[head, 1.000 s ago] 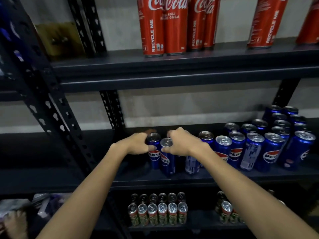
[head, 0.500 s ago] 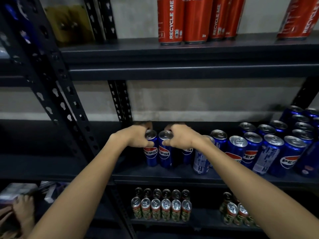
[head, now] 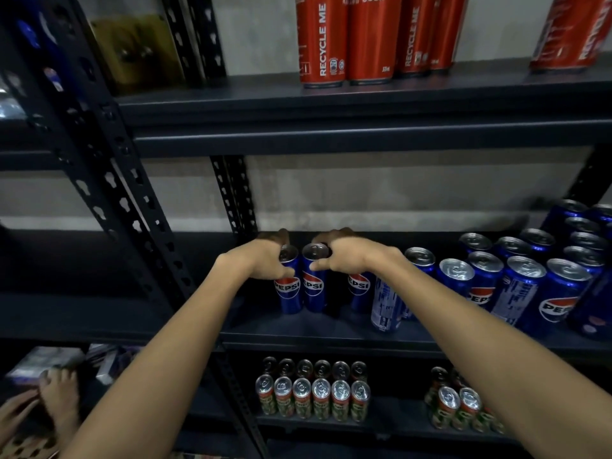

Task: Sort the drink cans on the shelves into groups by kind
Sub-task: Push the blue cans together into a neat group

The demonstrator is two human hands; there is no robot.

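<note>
On the middle shelf [head: 298, 329] two blue Pepsi cans stand upright side by side. My left hand [head: 261, 258] grips the top of the left Pepsi can [head: 288, 293]. My right hand [head: 347, 256] grips the top of the right Pepsi can [head: 314, 289]. Another Pepsi can [head: 359, 289] stands just right of them, partly under my right wrist. A large group of Pepsi cans [head: 516, 279] fills the shelf's right side. Red Coca-Cola cans [head: 347, 41] stand on the upper shelf. Small green and red cans [head: 313, 397] sit in rows on the lower shelf.
A black perforated upright [head: 109, 180] slants across the left. The middle shelf's left part [head: 99, 313] is dark and bare. A second cluster of small cans [head: 460, 409] sits lower right. A person's bare foot and hand [head: 59, 395] show at bottom left beside some packets.
Both hands have slid the two gripped Pepsi cans left and back along the shelf, away from the big Pepsi group. The view has tilted down slightly.
</note>
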